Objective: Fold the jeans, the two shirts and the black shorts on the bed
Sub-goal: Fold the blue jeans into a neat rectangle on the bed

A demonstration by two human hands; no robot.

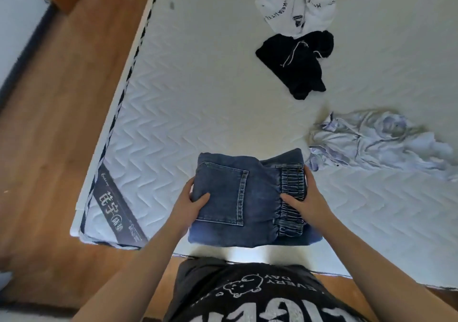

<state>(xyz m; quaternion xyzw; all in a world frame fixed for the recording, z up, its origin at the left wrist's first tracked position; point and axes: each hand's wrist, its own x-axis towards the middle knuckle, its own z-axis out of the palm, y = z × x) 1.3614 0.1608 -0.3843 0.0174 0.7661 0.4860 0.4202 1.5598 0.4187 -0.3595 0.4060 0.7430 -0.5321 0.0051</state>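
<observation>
Folded jeans held at both sides near the bottom edge of the bed.

The jeans (238,197) sat at lower centre of the frame as a compact folded bundle, back pocket up and the gathered waistband to the right. To finish this step well, my judgement is that the bundle should be kept level, set down flat and pressed square so the layers do not slide apart. The left hand (190,202) gripped the left edge, thumb on top beside the pocket and the other fingers hidden beneath; the right hand (304,197) gripped the waistband side, thumb laid over the elastic. On the bed (198,86), a crumpled pale shirt (376,143) lay just right of the jeans, with the black shorts (297,64) and a white shirt (297,12) touching each other at upper right, all unfolded.
</observation>
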